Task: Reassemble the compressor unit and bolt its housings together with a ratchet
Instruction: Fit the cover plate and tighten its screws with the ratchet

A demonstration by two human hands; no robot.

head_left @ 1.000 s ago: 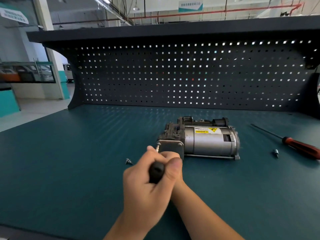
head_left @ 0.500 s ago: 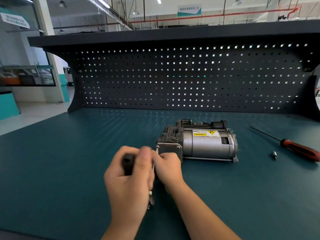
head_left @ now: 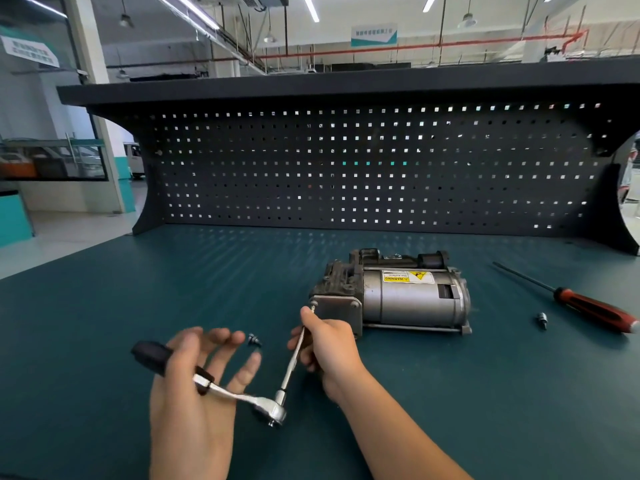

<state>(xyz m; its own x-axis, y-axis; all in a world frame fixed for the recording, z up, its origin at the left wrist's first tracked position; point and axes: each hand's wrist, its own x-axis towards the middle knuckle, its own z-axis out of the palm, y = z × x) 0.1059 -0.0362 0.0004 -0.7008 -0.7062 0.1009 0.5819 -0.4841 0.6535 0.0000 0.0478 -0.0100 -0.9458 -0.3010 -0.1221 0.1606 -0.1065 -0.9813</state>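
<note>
The grey compressor unit [head_left: 408, 299] lies on its side on the green bench, with a yellow warning label on top. A ratchet [head_left: 273, 410] with a black handle [head_left: 150, 355] carries a long extension bar [head_left: 294, 362] that reaches to a bolt at the corner of the compressor's left end plate. My right hand [head_left: 329, 348] grips the extension bar just before the plate. My left hand [head_left: 194, 393] lies against the ratchet handle with its fingers straight and spread. A loose bolt [head_left: 254, 340] lies on the mat between my hands.
A red-handled screwdriver [head_left: 588, 306] lies at the right of the bench, with a small socket bit [head_left: 542, 320] beside it. A dark pegboard back wall [head_left: 346, 168] with a shelf on top stands behind the compressor.
My left hand swung the ratchet handle to the left and down, then uncurled its fingers from the handle. My right hand stayed on the extension bar at the plate.
</note>
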